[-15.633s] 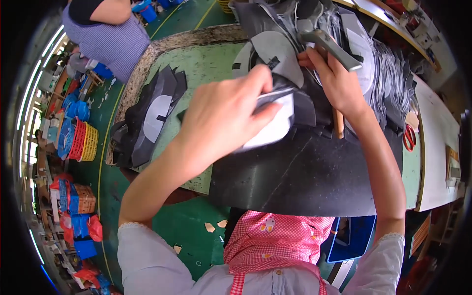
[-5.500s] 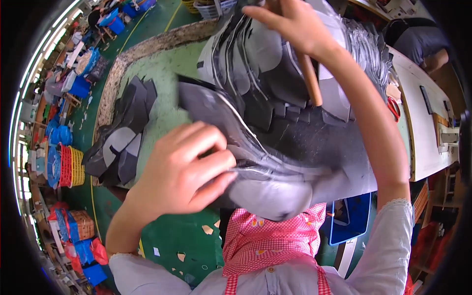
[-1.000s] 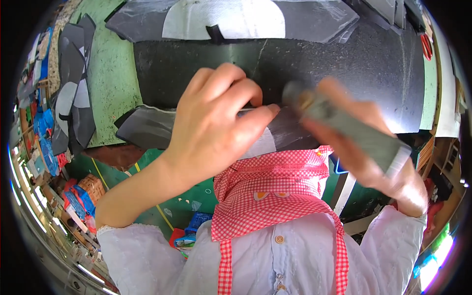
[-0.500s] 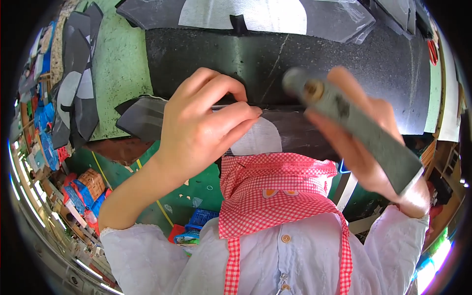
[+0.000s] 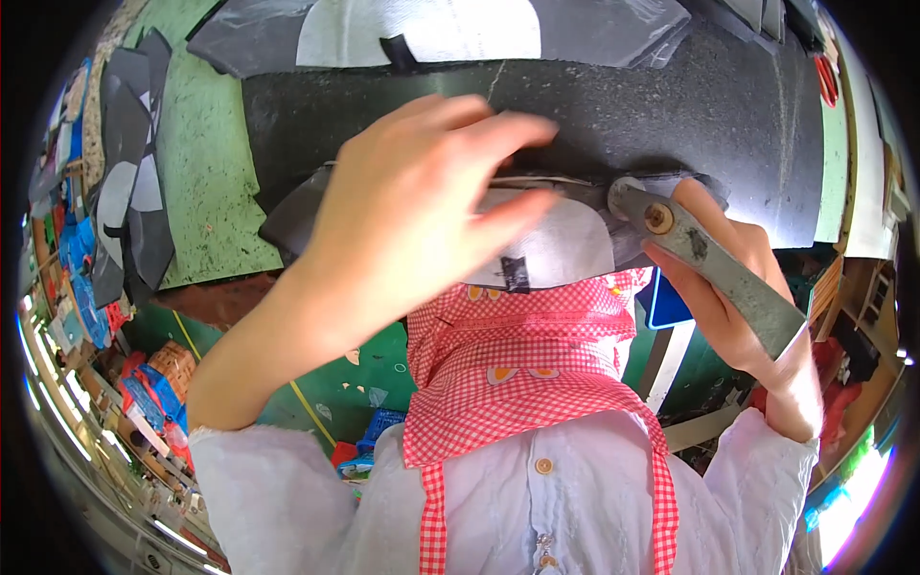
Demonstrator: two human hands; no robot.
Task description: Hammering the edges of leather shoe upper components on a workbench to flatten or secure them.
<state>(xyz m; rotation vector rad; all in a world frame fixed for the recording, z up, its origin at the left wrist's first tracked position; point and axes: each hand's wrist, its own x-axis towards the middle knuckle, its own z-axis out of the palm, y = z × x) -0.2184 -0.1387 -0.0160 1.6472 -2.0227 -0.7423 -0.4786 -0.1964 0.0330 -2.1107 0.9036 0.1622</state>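
- Green floor (image 5: pixel 383 372) shows beyond the near edge of your tabletop (image 5: pixel 206 192), with a blue basket (image 5: pixel 381 424) low beside your checked apron (image 5: pixel 527 412).
- Black mat (image 5: pixel 661 115) covers the tabletop's middle, leaving green strips along its left and right edges.
- Your dark panel (image 5: pixel 570 240), bearing a pale rounded patch and a black tab, lies at the near edge, before your apron.
- Your left hand (image 5: pixel 407 192) is over its left part, fingers parted and grasping nothing; blur hides whether they touch it.
- Your right hand (image 5: pixel 719 324) has its fingers clenched round a hammer (image 5: pixel 714 259), the head's rounded end at the panel's right part.
- Similar second panel (image 5: pixel 422 34) lies across the mat's far side; dark pieces (image 5: pixel 125 172) overlap along the left edge.
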